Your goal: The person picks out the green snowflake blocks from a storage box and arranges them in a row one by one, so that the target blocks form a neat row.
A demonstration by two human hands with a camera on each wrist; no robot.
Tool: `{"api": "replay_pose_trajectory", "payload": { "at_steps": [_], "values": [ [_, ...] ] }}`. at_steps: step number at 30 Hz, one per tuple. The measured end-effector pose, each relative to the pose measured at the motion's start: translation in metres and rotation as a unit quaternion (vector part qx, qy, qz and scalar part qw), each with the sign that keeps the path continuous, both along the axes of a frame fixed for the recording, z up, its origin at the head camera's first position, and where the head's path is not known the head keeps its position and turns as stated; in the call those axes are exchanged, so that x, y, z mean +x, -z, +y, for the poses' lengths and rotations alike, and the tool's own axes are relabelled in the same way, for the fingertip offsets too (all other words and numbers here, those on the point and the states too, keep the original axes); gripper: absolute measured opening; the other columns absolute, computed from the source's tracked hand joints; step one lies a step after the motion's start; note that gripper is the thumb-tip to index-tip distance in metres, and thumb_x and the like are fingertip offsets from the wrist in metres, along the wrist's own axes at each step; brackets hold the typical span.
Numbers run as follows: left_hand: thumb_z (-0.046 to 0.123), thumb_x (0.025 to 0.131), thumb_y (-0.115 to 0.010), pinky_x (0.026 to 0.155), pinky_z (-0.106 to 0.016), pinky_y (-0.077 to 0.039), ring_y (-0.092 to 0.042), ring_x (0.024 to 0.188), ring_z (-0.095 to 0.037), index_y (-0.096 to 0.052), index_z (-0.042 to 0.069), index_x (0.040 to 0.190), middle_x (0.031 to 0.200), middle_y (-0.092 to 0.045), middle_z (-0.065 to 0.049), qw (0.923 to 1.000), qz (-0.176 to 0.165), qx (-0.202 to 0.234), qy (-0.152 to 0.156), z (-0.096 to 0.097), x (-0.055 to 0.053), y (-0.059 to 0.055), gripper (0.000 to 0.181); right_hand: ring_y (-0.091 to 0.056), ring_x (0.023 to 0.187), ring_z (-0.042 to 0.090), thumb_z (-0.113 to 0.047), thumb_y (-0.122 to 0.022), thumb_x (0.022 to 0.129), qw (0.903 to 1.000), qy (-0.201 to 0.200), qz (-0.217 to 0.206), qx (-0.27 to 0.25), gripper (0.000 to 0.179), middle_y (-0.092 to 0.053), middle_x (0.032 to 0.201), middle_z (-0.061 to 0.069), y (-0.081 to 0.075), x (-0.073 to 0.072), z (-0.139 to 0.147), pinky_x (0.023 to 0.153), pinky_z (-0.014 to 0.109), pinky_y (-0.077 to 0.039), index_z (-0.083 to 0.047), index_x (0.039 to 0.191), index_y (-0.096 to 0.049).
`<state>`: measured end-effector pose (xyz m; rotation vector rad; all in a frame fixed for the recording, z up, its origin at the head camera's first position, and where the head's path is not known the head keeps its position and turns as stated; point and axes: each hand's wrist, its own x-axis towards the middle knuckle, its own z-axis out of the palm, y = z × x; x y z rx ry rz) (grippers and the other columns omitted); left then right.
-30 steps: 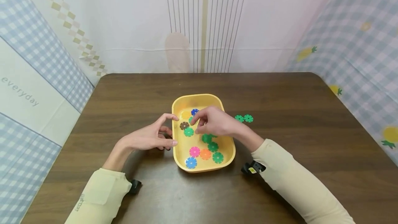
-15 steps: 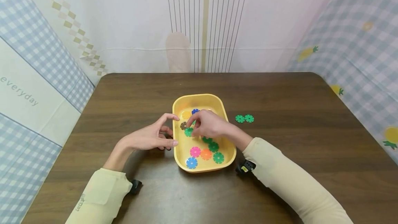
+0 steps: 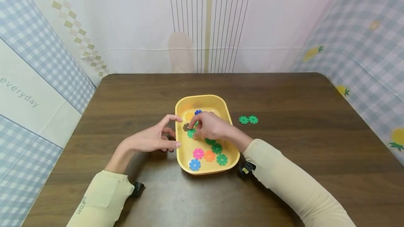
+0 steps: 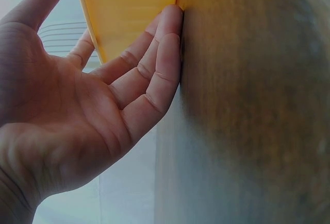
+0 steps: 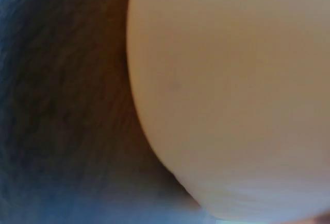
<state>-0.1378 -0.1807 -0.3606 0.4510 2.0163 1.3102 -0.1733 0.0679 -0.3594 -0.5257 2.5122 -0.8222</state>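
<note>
A yellow plastic tray [image 3: 208, 171] stands on the table, holding several notched plastic discs. My left hand [image 3: 151, 137] is at its left side, index finger and thumb over the rim. In the left wrist view, the other fingers [image 4: 165, 64] lie against the tray's outer wall, close to the table. My right hand [image 3: 209, 125] reaches into the tray, index finger and thumb pinching at a green disc [image 3: 190, 133]. A brown disc [image 3: 186, 127] lies just behind that disc. The right hand hides part of the tray floor. Only a blurred pale surface fills the right wrist view.
Two green discs [image 3: 248, 119] lie side by side on the wooden table [image 3: 284, 115], right of the tray. Inside the tray lie a pink disc [image 3: 198, 153], an orange disc [image 3: 209, 156], a light blue disc [image 3: 194, 165] and several others. A patterned cloth [image 3: 126, 20] hangs behind the table.
My right hand has moved slightly left and toward me inside the tray, and its index finger and thumb have come down to the green disc. The left hand has stayed put.
</note>
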Motion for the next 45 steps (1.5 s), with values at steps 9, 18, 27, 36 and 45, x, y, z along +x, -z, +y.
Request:
{"api": "replay_pose_trajectory", "payload": {
  "at_steps": [9, 18, 27, 36, 45],
  "values": [
    [0.033, 0.097, -0.078, 0.083, -0.04, -0.057, -0.071, 0.093, -0.029, -0.024, 0.026, 0.152, 0.126, -0.062, -0.019, 1.0, 0.003, -0.007, -0.003, 0.0, 0.0002, 0.0003, 0.078, -0.058, 0.074, 0.016, -0.014, -0.085, 0.09, 0.9997, -0.008, 0.014, 0.02, 0.025, -0.064, 0.087, 0.003, 0.0009, -0.0001, -0.0011, 0.063, 0.026, -0.045, -0.016, 0.113, -0.076],
    [0.033, 0.097, -0.078, 0.082, -0.039, -0.057, -0.071, 0.093, -0.028, -0.024, 0.025, 0.152, 0.126, -0.062, -0.019, 1.0, 0.001, -0.004, -0.001, 0.0003, 0.0011, -0.0001, 0.078, -0.058, 0.075, 0.016, -0.013, -0.084, 0.09, 0.9996, -0.01, 0.015, 0.022, 0.022, -0.063, 0.087, 0.003, 0.0022, 0.0008, -0.0012, 0.064, 0.026, -0.045, -0.017, 0.109, -0.074],
    [0.033, 0.097, -0.078, 0.082, -0.039, -0.057, -0.071, 0.092, -0.028, -0.023, 0.023, 0.153, 0.125, -0.062, -0.019, 1.0, 0.006, -0.005, 0.003, 0.0002, 0.0011, -0.0002, 0.078, -0.056, 0.079, 0.017, -0.012, -0.084, 0.09, 0.9995, -0.013, 0.013, 0.025, 0.028, -0.063, 0.089, 0.004, 0.0027, 0.0002, -0.002, 0.067, 0.027, -0.045, -0.015, 0.115, -0.073],
    [0.032, 0.098, -0.077, 0.083, -0.039, -0.057, -0.071, 0.092, -0.029, -0.024, 0.024, 0.152, 0.125, -0.062, -0.019, 1.0, 0.008, -0.003, 0.004, -0.0001, 0.0005, -0.0008, 0.077, -0.057, 0.088, 0.018, -0.009, -0.083, 0.089, 0.9988, -0.032, 0.026, 0.028, 0.028, -0.062, 0.095, 0.003, 0.0041, 0.0001, -0.0021, 0.078, 0.03, -0.048, -0.013, 0.113, -0.07],
    [0.032, 0.099, -0.076, 0.083, -0.04, -0.057, -0.071, 0.091, -0.029, -0.024, 0.025, 0.152, 0.126, -0.062, -0.019, 0.9999, 0.009, -0.001, 0.005, 0.0001, 0.0009, -0.0012, 0.075, -0.059, 0.088, 0.019, -0.005, -0.082, 0.089, 0.9973, -0.06, 0.041, 0.008, 0.03, -0.062, 0.091, 0.002, 0.0044, 0.0034, 0.0005, 0.077, 0.031, -0.049, -0.017, 0.11, -0.064]
  ]
}}
